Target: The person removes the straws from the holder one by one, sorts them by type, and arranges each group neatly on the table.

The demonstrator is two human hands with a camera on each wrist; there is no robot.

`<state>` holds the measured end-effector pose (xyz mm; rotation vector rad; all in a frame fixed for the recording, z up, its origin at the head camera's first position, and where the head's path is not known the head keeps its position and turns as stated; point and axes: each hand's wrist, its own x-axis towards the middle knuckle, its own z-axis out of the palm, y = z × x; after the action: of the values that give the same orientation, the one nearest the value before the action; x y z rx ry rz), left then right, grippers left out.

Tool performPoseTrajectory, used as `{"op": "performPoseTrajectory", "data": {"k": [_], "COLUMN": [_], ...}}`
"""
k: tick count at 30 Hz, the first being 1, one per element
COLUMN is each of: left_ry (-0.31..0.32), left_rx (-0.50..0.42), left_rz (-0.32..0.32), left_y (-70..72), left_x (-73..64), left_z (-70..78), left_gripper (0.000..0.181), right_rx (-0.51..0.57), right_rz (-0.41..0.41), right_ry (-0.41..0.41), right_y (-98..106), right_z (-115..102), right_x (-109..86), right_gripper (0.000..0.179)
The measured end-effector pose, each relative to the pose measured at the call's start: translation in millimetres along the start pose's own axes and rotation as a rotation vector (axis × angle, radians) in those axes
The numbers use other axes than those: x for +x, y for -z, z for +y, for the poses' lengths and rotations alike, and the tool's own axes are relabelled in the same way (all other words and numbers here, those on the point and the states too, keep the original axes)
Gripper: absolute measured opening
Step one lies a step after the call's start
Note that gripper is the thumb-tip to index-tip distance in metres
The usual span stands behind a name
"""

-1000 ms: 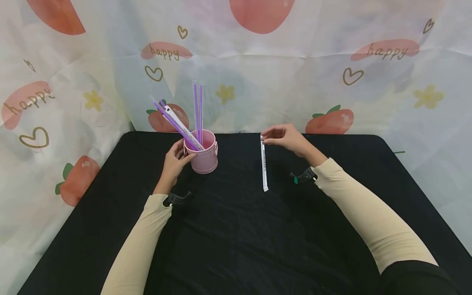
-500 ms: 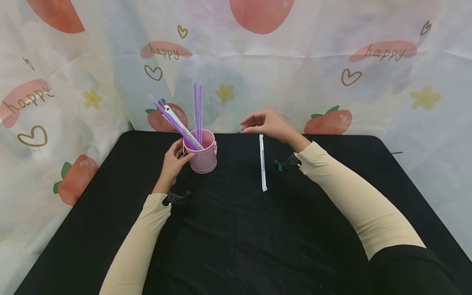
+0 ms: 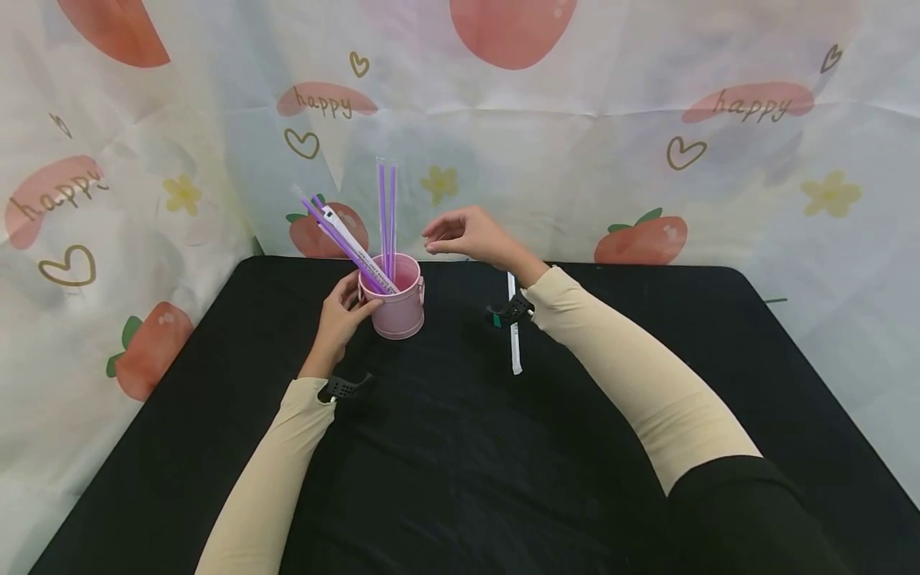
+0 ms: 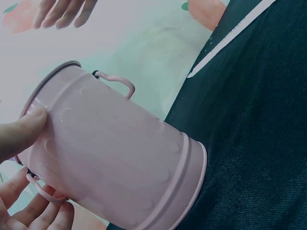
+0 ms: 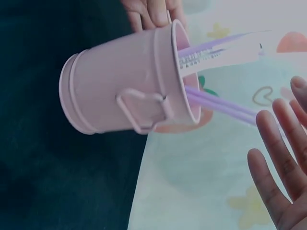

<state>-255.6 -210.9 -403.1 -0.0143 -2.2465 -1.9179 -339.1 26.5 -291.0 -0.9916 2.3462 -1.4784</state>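
Presumably set for picking out a straw, judging by pose alone. Logged a pale-pink, round, metal-looking bucket point(image 3: 399, 318) upright on the black-cloth bench point(image 3: 446, 447); inside, two slim purple straws in clear wrap point(image 3: 382, 212) near vertical, plus leaning purple straws point(image 3: 329, 227) and a narrow white printed wrapper point(image 3: 350, 238), all tipped left. For steadiness, keep the left hand point(image 3: 339, 317) gripping just under the rim, thumb on the wall, fingers round by the side handle. Bring the right hand point(image 3: 474, 236) in level, pinch a single upright straw above the rim, draw straight up, avoid dragging the leaning ones. Pose noted: right hand just beside the upright pair, holding nothing, fingers loosely spread, tips toward the straws; forearm slanting in from lower right, above a slim white strip point(image 3: 516, 351) on the bench. Mind the black wrist strap point(image 3: 514, 308) there.
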Motion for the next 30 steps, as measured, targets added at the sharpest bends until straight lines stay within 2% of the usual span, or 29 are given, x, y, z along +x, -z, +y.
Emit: {"op": "performPoseTrajectory", "data": {"k": [10,17,30], "left_ry": [0.034,0.04,0.038], "left_rx": [-0.016,-0.014,-0.024], "left_rz": [-0.018,-0.044,-0.039], "left_y": [1.6,-0.3,-0.6], "left_x": [0.7,-11.4,-11.1], "left_z": [2.7,24.0,24.7], "left_gripper": [0.068,0.068,0.067], "right_rx": [-0.012,-0.022,-0.094], "right_rz": [0.031,0.03,0.053], "right_ry": [0.005,0.005,-0.028], "right_y": [-31,-51,-72], "right_z": [-2,2,9], "right_x": [29.0,41.3,52.6], "right_gripper": [0.024,0.022,0.023]}}
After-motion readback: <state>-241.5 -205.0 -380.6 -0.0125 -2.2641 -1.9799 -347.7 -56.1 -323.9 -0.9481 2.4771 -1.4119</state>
